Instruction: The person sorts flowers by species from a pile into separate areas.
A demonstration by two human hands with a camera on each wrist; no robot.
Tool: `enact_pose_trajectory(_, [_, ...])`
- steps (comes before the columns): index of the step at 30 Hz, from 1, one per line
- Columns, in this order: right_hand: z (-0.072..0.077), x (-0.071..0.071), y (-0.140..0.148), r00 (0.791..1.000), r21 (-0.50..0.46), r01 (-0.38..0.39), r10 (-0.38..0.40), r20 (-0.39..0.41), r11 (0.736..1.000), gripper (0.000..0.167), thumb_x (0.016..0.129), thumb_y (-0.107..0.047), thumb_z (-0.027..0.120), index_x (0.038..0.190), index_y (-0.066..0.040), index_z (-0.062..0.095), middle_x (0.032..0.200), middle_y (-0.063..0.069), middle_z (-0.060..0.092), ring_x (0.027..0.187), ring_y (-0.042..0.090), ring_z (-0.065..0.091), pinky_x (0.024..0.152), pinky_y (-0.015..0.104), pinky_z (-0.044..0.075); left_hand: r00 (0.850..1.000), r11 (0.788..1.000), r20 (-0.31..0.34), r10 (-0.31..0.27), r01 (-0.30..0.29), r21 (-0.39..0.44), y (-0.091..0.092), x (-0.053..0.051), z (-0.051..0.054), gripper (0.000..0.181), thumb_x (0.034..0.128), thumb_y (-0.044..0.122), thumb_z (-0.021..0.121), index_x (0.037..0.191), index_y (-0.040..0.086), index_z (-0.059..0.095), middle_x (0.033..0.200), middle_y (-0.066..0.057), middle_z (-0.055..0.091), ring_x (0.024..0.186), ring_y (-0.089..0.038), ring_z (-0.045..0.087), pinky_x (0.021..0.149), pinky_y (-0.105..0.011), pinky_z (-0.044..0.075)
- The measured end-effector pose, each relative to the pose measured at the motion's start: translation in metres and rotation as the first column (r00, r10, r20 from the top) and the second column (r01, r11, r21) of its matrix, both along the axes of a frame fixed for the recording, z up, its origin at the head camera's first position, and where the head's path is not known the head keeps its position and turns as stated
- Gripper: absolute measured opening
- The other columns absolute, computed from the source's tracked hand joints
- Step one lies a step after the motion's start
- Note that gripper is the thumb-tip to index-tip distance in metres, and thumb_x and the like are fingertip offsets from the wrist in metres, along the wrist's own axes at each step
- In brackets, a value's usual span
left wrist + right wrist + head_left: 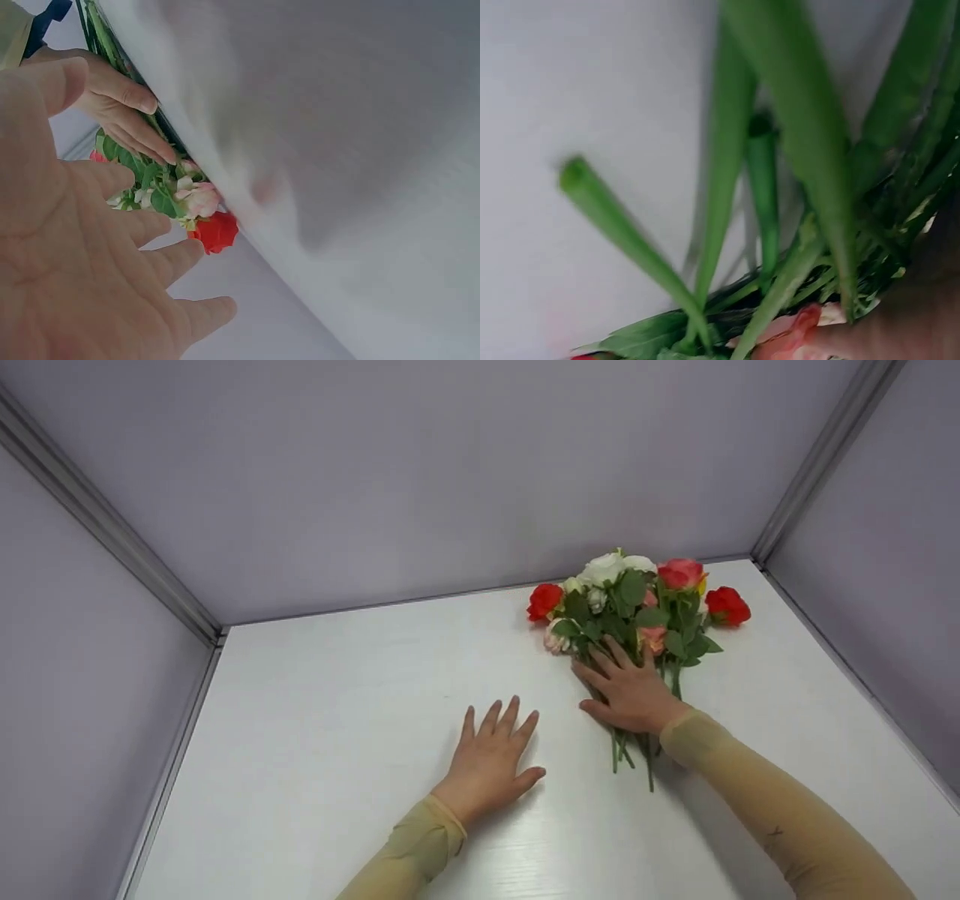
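Observation:
A bunch of flowers (630, 600) with red, white, pink and coral blooms and green leaves lies toward the back right of the white table. My right hand (634, 694) rests on its stems, fingers spread and straight, just below the blooms. Green stems (724, 165) fill much of the right wrist view, with only a blurred part of that hand at the lower right. To the left of the bunch, my left hand (487, 765) is spread with its palm toward the table, touching no flower. Its fingers (176, 259) look straight in the left wrist view.
The white table (337, 720) is bounded by a pale back wall (450, 472) and side walls, with grey metal posts (825, 457) at the corners. A red rose (727, 606) sticks out at the right of the bunch, near the right wall.

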State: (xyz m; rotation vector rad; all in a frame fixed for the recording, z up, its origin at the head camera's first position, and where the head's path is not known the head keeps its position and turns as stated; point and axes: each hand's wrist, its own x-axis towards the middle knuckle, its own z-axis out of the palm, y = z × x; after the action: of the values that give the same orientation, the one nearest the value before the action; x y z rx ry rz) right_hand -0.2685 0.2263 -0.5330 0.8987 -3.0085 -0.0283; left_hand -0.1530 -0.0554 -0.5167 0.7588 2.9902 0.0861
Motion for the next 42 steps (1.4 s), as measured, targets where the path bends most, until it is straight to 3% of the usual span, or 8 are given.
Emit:
enact_pose_trajectory(8, [0.000, -0.014, 0.056, 1.000, -0.037, -0.019, 0.018, -0.007, 0.999, 0.068, 0.101, -0.059, 0.053, 0.159, -0.024, 0.041, 0.163, 0.016, 0.034, 0.153, 0.045, 0.012, 0.110, 0.081, 0.002, 0.999, 0.999, -0.005, -0.046, 0.046, -0.023, 0.041, -0.015, 0.001, 0.082, 0.0991, 0.069, 0.047, 0.165, 0.026, 0.023, 0.170, -0.009, 0.017, 0.154, -0.033, 0.018, 0.120, -0.064, 0.013])
enact_pose_trajectory(18, [-0.001, -0.025, 0.103, 1.000, -0.031, 0.013, -0.013, -0.009, 0.999, 0.068, 0.100, -0.061, 0.053, 0.158, -0.027, 0.042, 0.164, 0.015, 0.033, 0.154, 0.043, 0.011, 0.113, 0.078, 0.002, 0.999, 0.998, -0.017, -0.042, 0.041, -0.053, 0.066, -0.031, -0.007, 0.082, 0.0985, 0.070, 0.046, 0.165, 0.028, 0.023, 0.170, -0.008, 0.017, 0.155, -0.031, 0.017, 0.121, -0.062, 0.013])
enact_pose_trajectory(24, [0.001, -0.025, 0.110, 1.000, -0.020, 0.019, -0.019, -0.016, 1.000, 0.066, 0.101, -0.058, 0.053, 0.158, -0.027, 0.042, 0.163, 0.016, 0.034, 0.154, 0.043, 0.012, 0.112, 0.078, 0.003, 0.998, 0.997, -0.011, -0.067, 0.066, -0.051, 0.077, -0.032, -0.003, 0.081, 0.0986, 0.071, 0.044, 0.165, 0.030, 0.022, 0.171, -0.006, 0.016, 0.155, -0.029, 0.016, 0.122, -0.061, 0.013])
enact_pose_trajectory(32, [0.004, -0.016, 0.104, 0.994, -0.013, -0.010, 0.009, -0.113, 1.000, 0.058, 0.103, -0.052, 0.053, 0.155, -0.027, 0.048, 0.161, 0.010, 0.041, 0.153, 0.043, 0.016, 0.115, 0.071, -0.010, 0.996, 0.994, -0.003, -0.094, 0.094, -0.055, 0.079, -0.023, -0.007, 0.081, 0.0980, 0.072, 0.044, 0.165, 0.029, 0.024, 0.170, -0.006, 0.018, 0.155, -0.029, 0.018, 0.122, -0.060, 0.014])
enact_pose_trajectory(35, [0.012, -0.007, 0.104, 0.984, -0.107, -0.015, -0.004, -0.176, 0.994, 0.052, 0.103, -0.040, 0.058, 0.152, -0.022, 0.053, 0.156, 0.010, 0.047, 0.150, 0.043, 0.023, 0.118, 0.070, -0.001, 0.995, 0.994, 0.004, -0.098, 0.098, -0.057, 0.075, -0.020, -0.008, 0.081, 0.0981, 0.072, 0.044, 0.165, 0.030, 0.023, 0.170, -0.006, 0.017, 0.155, -0.029, 0.018, 0.122, -0.060, 0.013])
enact_pose_trajectory(37, [0.021, 0.000, 0.104, 0.975, -0.207, 0.016, -0.062, -0.214, 0.978, 0.045, 0.102, -0.028, 0.061, 0.146, -0.016, 0.059, 0.149, 0.013, 0.054, 0.144, 0.043, 0.033, 0.118, 0.070, 0.011, 0.995, 0.993, 0.005, -0.102, 0.103, -0.056, 0.072, -0.019, -0.007, 0.081, 0.0982, 0.072, 0.044, 0.165, 0.030, 0.023, 0.170, -0.006, 0.017, 0.155, -0.029, 0.018, 0.122, -0.060, 0.013])
enact_pose_trajectory(40, [0.037, 0.011, 0.108, 0.963, -0.360, 0.113, -0.191, -0.190, 0.926, 0.032, 0.100, -0.013, 0.062, 0.131, -0.006, 0.068, 0.130, 0.018, 0.064, 0.123, 0.043, 0.052, 0.106, 0.066, 0.037, 0.994, 0.993, 0.005, -0.112, 0.112, -0.048, 0.067, -0.017, -0.006, 0.081, 0.0986, 0.071, 0.044, 0.165, 0.029, 0.023, 0.170, -0.005, 0.017, 0.155, -0.028, 0.017, 0.122, -0.060, 0.012])
enact_pose_trajectory(42, [0.045, 0.019, 0.113, 0.958, -0.432, 0.197, -0.266, -0.105, 0.880, 0.024, 0.100, -0.007, 0.061, 0.121, -0.001, 0.071, 0.118, 0.020, 0.067, 0.108, 0.042, 0.060, 0.093, 0.064, 0.047, 0.993, 0.992, 0.007, -0.118, 0.118, -0.039, 0.064, -0.014, -0.005, 0.081, 0.0989, 0.070, 0.044, 0.165, 0.029, 0.024, 0.170, -0.006, 0.017, 0.155, -0.028, 0.017, 0.122, -0.060, 0.012])
